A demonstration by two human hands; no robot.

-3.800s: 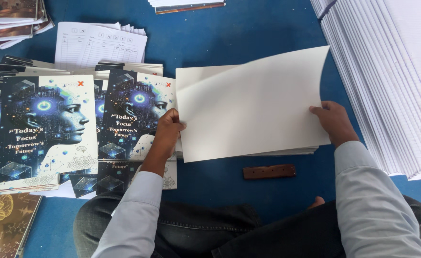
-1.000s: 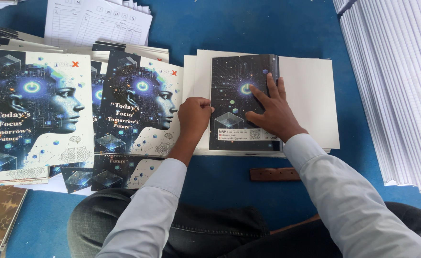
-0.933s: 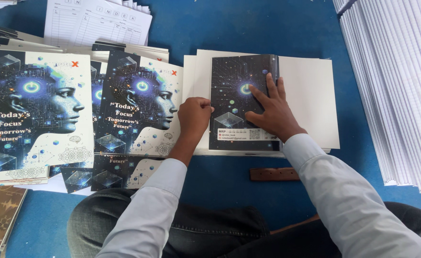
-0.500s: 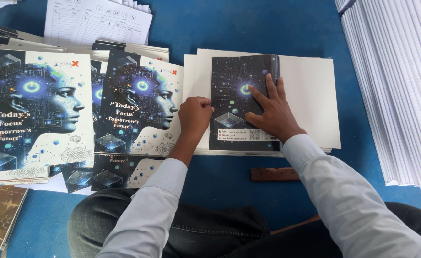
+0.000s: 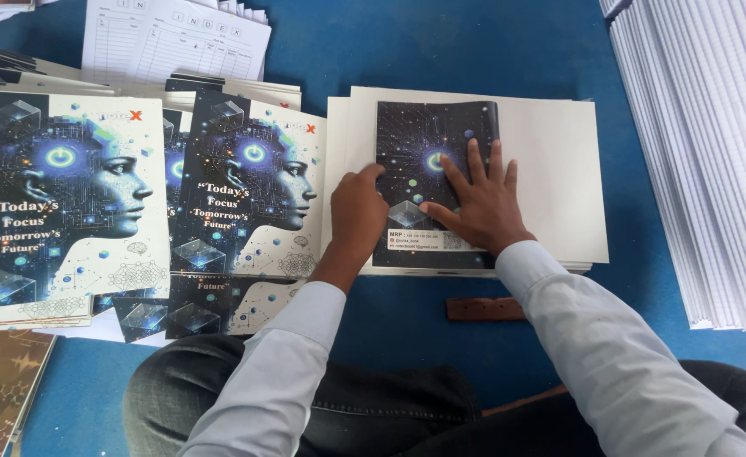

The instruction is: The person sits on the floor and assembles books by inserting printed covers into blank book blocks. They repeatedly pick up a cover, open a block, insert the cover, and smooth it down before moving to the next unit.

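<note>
Currently right hand (image 5: pixel 481 206) flat, fingers spread, pressing dark cover (image 5: pixel 435 182) onto cream sheets (image 5: pixel 551 178), centre of blue tabletop (image 5: pixel 441 51). Left hand (image 5: pixel 358 206) curled at cover's left edge, gripping nothing. Risk: uneven pressure skews cover, shifts loose sheets.

- The tall stack of white ruled sheets (image 5: pixel 712 152) runs off the right and top edges.
- The brown-gold printed cover (image 5: pixel 0 381) is cut at the bottom left corner.
- The right hand (image 5: pixel 479 203) hides part of the dark starry folded cover (image 5: pixel 432 135).
</note>
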